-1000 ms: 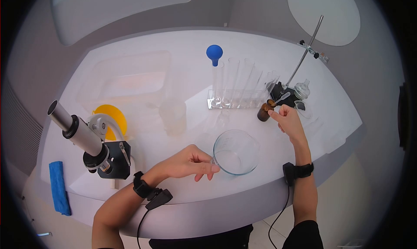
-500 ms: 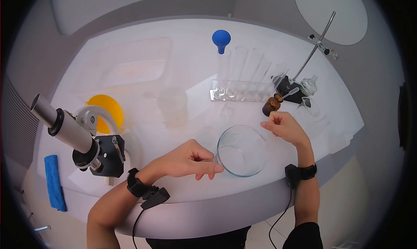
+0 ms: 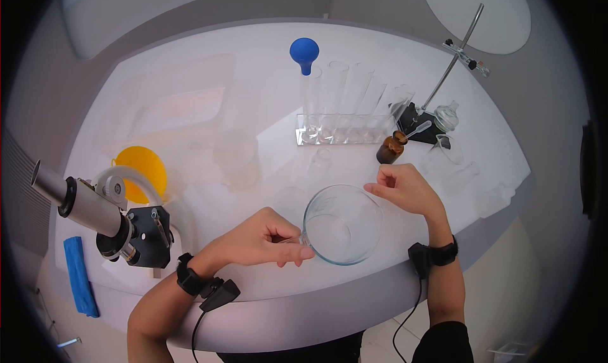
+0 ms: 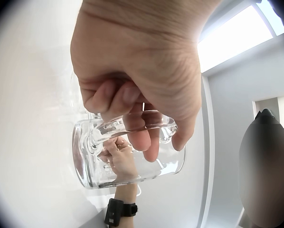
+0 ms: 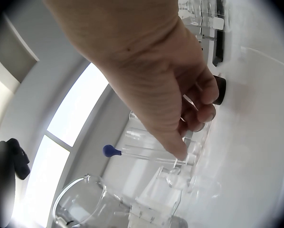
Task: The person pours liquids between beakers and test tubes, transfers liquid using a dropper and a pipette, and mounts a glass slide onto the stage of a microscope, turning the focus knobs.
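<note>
My left hand (image 3: pixel 266 239) grips the handle of a clear glass measuring cup (image 3: pixel 347 263), its mouth facing up toward the head camera. In the left wrist view, fingers pass through the loop of the handle (image 4: pixel 154 121) and the thumb lies along its side. My right hand (image 3: pixel 405 189) hovers beyond the cup's right side, fingers loosely curled with nothing between them. Just past its knuckles stands a small brown glass bottle (image 3: pixel 389 151); a clear plastic dropper (image 3: pixel 419 130) slants up at its mouth. The right wrist view shows the bottle mostly hidden behind the fingers.
A test tube rack (image 3: pixel 345 138) holds several tubes, with a blue rubber bulb (image 3: pixel 304 49) at its left end. Right of it stands a metal stand (image 3: pixel 453 65). A microscope (image 3: pixel 95 214), yellow disc (image 3: pixel 144 173), blue cloth (image 3: pixel 80 277) and plastic tub (image 3: pixel 221 103) occupy the left side.
My right hand has drawn back from the brown bottle, leftward and nearer the cup. My left hand keeps its hold on the cup's handle. The head view has shifted a little.
</note>
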{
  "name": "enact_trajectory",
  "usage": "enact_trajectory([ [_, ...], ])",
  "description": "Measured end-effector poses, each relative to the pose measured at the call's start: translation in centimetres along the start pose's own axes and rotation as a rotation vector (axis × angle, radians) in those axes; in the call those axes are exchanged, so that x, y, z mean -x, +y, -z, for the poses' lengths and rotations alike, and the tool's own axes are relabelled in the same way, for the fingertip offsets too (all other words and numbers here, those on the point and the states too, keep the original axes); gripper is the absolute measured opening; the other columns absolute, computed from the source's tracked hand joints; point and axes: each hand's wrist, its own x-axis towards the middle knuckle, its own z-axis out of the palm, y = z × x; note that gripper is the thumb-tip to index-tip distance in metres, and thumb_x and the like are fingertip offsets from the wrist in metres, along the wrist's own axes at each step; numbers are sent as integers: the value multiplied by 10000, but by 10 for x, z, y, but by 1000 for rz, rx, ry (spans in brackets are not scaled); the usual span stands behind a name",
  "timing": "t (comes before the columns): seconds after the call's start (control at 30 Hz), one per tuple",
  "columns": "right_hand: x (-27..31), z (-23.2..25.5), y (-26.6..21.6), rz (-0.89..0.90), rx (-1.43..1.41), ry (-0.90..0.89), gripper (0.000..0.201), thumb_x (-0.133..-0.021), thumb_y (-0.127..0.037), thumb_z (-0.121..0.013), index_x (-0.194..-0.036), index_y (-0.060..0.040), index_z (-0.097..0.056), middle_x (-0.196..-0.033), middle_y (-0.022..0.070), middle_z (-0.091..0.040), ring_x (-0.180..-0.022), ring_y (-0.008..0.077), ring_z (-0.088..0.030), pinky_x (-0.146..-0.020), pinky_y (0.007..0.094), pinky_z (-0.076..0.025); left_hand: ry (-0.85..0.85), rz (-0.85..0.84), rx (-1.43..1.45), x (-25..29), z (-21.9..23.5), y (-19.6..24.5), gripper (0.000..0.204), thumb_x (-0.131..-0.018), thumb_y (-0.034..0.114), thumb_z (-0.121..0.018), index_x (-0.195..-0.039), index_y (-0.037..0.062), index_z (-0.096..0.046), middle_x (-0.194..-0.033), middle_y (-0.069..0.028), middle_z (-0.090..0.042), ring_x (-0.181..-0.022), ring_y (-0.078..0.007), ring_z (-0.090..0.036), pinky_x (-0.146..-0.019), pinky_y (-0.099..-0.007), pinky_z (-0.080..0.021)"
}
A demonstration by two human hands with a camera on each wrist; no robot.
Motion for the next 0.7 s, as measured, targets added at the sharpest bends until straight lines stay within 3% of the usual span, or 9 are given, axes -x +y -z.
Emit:
enact_trajectory([
  [0.23, 0, -1, 4, 17, -5, -14, 402, -835, -300, -733, -645, -19, -516, -527, 38, -467, -508, 127, -424, -499, 284, -357, -2, 18, -23, -2, -1, -3, 301, -887, 270, -712, -701, 33, -713, -603, -24, -641, -504, -59, -546, -486, -205, -367],
  [0.33, 1, 1, 0, 10, 12, -5, 387, -853, -236, -743, -643, -31, -491, -559, -26, -434, -540, 64, -375, -484, 245, -323, -18, -25, -1, -2, 0, -2, 299, -888, 266, -713, -704, 31, -713, -606, -23, -641, -508, -59, -551, -488, -203, -377],
  [0.57, -1, 1, 0, -2, 52, 26, 388, -843, -239, -747, -641, -31, -489, -549, -7, -439, -529, 82, -380, -483, 256, -328, -3, -17, -11, 0, 1, -1, 328, -886, 276, -723, -683, 20, -692, -607, -27, -640, -517, -65, -571, -495, -204, -405],
  [0.63, 0, 1, 0, 63, 72, 40, 415, -837, -318, -725, -630, -26, -514, -533, 71, -500, -494, 182, -449, -495, 322, -362, 5, 0, -30, -1, 0, -3, 337, -882, 278, -728, -672, 18, -683, -597, -28, -634, -517, -66, -572, -492, -207, -406],
  [0.7, 1, 1, -2, 55, 69, 39, 418, -838, -323, -723, -629, -27, -515, -535, 76, -500, -493, 185, -451, -496, 326, -363, -1, -12, -27, -1, 1, -4, 342, -880, 281, -730, -668, 17, -681, -589, -28, -627, -515, -66, -571, -489, -210, -404],
])
